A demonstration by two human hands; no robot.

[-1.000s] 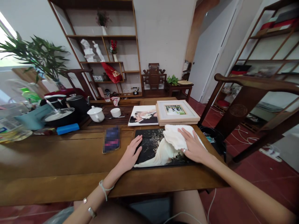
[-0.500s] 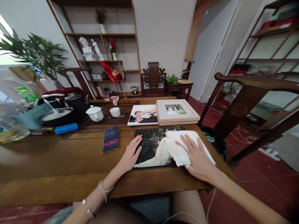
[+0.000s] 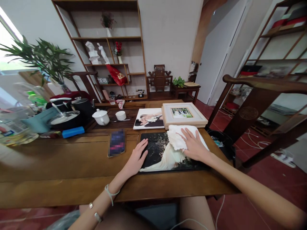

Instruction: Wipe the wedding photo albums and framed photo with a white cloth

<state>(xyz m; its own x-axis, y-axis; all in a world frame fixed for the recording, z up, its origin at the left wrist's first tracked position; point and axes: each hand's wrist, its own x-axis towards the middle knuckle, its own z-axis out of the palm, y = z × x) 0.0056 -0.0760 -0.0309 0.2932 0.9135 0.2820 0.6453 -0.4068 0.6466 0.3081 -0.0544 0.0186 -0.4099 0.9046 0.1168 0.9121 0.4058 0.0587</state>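
Observation:
A dark photo panel [image 3: 154, 148] showing a pale flowing dress lies flat on the wooden table in front of me. My left hand [image 3: 137, 158] rests at its left edge, palm down with the fingers stretched out and nothing in them. On the panel's upper right part lies a folded white cloth [image 3: 174, 138]. My right hand [image 3: 194, 145] presses down on this cloth and keeps hold of it, fingers spread over its top. The cloth and hand hide the panel's upper right corner.
Behind the panel are a white-edged photo print [image 3: 148, 118] and a light wooden picture frame [image 3: 184, 115]. A phone [image 3: 116, 143] lies to the left. Farther left stand a lidded white cup [image 3: 101, 117], a blue box [image 3: 73, 132] and a black kettle [image 3: 82, 108]. A wooden chair [image 3: 249, 111] stands right.
My right hand has slid the white cloth away from me and slightly left across the panel, uncovering its lower right part. My left hand stays at the panel's left edge.

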